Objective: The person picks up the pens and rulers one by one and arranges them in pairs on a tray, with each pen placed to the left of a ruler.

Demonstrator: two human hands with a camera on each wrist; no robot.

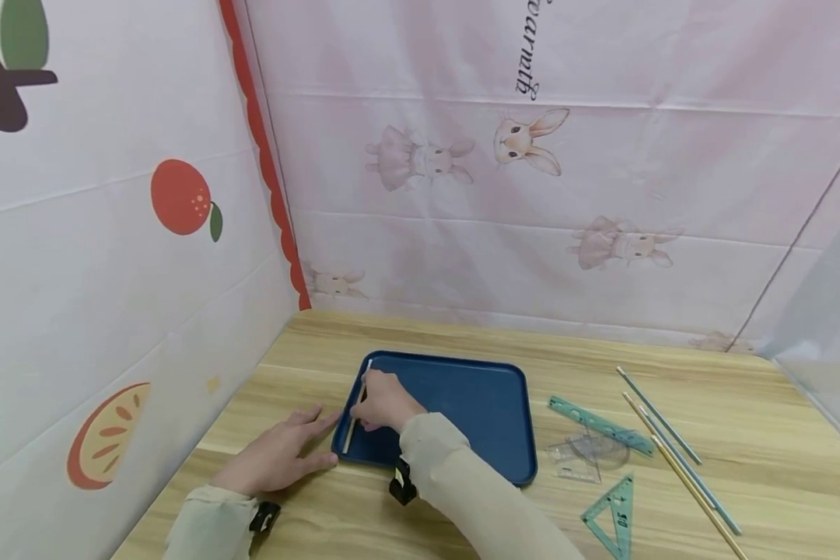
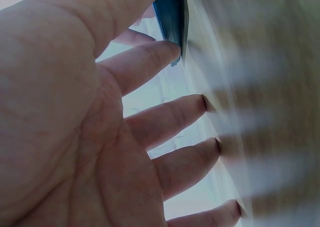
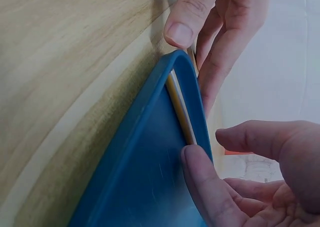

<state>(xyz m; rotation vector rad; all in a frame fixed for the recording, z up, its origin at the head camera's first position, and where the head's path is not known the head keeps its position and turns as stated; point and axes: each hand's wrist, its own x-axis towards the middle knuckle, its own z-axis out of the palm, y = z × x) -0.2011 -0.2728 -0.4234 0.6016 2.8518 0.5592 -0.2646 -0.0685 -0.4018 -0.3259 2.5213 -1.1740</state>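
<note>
A thin gold stick with a white end lies along the left inner wall of the blue tray. Over it is my right hand, one fingertip touching the stick in the right wrist view. Another finger of that hand is apart from it, past the tray's wall. My left hand rests on the table with its fingers spread, just outside the tray's left side. In the left wrist view, one finger of the left hand meets the tray's edge.
Right of the tray lie a green ruler, a clear protractor, a clear set square and a green set square. Several long thin blue and gold sticks lie farther right. Printed cloth walls enclose the wooden table.
</note>
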